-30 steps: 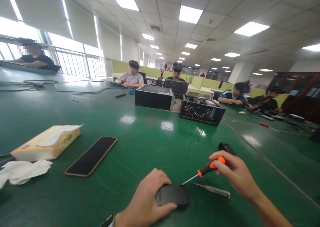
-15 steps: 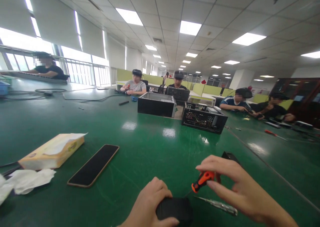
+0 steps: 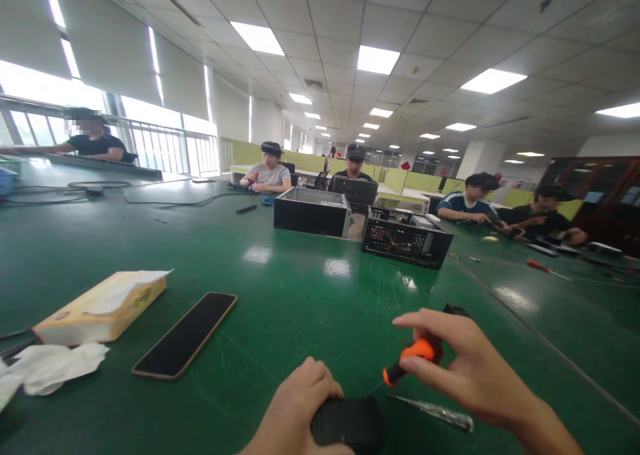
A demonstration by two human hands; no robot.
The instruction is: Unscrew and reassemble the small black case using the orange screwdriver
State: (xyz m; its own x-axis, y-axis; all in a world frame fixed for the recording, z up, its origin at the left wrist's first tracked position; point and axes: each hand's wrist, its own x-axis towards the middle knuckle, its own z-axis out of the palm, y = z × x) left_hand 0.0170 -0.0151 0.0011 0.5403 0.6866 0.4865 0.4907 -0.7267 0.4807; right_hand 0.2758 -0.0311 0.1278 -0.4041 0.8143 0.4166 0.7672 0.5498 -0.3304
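On glossy green tabletop (image 3: 295, 308): left hand (image 3: 299, 409) clasping blocky black case (image 3: 350, 423).

tissue pack (image 3: 100, 318) near crumpled tissue (image 3: 57, 368), dark-screened smartphone (image 3: 185, 335) to their right. farther back, black pc case (image 3: 310, 219) beside perforated pc case (image 3: 404, 243); red-handled screwdriver (image 3: 539, 266) far right.

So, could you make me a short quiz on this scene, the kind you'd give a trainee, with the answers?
1. True or false: the left hand grips the black box.
2. What colours are on the handle of the screwdriver in the right hand?
A) blue and white
B) orange and black
C) green and yellow
3. Fill the gap: a dark-screened ____ lies on the green table between the tissue pack and the left hand.

Key: 1 true; 2 B; 3 phone.
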